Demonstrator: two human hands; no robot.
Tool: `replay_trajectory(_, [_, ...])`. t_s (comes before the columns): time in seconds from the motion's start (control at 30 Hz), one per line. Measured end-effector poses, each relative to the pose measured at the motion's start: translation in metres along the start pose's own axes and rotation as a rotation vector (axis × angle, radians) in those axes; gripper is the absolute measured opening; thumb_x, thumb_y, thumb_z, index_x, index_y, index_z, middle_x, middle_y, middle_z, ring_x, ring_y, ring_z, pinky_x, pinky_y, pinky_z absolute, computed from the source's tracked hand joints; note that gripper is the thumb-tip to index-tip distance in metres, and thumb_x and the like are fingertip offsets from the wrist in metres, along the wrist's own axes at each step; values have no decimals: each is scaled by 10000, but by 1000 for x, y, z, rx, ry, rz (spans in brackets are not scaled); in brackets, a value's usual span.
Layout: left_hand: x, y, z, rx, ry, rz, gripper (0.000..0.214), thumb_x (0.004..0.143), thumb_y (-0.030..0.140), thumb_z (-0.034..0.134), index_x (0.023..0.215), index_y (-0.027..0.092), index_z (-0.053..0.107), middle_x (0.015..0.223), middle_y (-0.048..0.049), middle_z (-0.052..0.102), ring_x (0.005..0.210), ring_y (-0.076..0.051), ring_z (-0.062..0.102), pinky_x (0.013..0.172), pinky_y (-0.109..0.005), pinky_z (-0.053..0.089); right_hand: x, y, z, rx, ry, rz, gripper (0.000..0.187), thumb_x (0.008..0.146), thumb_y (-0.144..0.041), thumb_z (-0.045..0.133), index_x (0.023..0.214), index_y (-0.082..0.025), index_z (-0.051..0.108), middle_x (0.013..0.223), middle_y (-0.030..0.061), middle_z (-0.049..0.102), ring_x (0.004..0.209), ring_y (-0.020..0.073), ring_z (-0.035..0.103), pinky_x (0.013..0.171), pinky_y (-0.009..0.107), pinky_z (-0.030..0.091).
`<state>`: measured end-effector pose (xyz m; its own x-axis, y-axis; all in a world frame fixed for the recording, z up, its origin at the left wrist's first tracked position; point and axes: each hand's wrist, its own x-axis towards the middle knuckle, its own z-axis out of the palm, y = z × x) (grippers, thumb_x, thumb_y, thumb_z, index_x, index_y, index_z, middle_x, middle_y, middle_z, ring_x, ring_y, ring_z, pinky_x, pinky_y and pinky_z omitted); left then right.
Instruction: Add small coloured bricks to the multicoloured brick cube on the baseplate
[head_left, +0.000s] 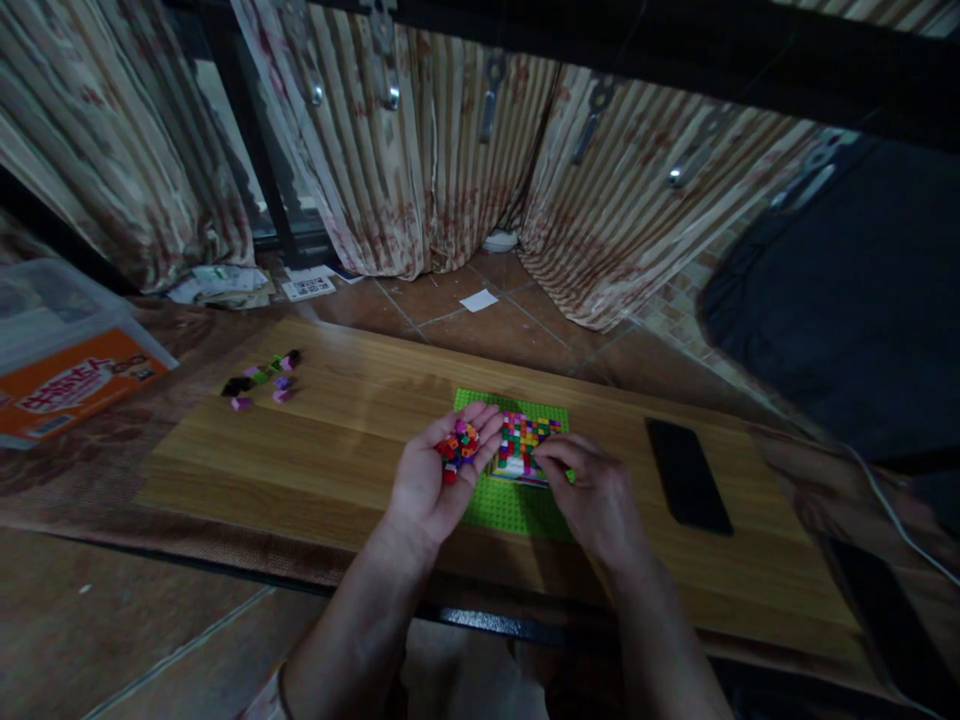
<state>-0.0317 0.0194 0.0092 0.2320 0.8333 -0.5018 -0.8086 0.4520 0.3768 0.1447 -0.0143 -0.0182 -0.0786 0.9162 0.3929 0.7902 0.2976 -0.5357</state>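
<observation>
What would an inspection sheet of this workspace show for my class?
Surface: light-brown rectangular wood-grain board
Job's things: flat green studded plastic baseplate under a multicoloured rectangular brick block; small plastic bricks, mostly red and orange, in the left hand
Clutter: small pink, green, purple and black pieces at the board's left end; flat black rectangular phone-like slab at right
Grips: left hand open, palm up; right hand with fingertips at the block, whether pinching a brick unclear
Cables: thin white cable at far right
Surroundings: striped floral fabric curtains, brown tiled floor, clear plastic box with orange label
</observation>
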Motion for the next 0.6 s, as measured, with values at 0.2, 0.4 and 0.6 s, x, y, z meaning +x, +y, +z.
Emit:
replay_trajectory(0.2, [1, -1, -2, -22, 1, -6, 225, 855, 138, 486, 906, 49, 686, 1009, -170, 715, 979, -223, 682, 920, -322, 527, -1, 3, -4, -24, -13, -18, 141, 898, -213, 553, 858, -225, 688, 883, 22, 714, 850, 186, 658, 799, 311, 502])
replay_trajectory(0.4, [0, -1, -2, -20, -11, -5, 212, 846, 138, 498, 893, 58, 688, 991, -165, 719, 974, -219, 683, 910, -316, 532, 1, 8, -1, -22, -7, -69, 166, 898, -249, 566, 837, -261, 720, 873, 22, 729, 839, 200, 651, 770, 341, 515])
replay_trajectory(0.6, [2, -1, -4, -38, -24, -13, 216, 848, 144, 495, 908, 64, 686, 1019, -166, 715, 1005, -225, 675, 945, -333, 515, 2, 8, 0, 6, 15, -62, 147, 889, -239, 574, 874, -274, 716, 894, 22, 724, 867, 207, 646, 799, 364, 511])
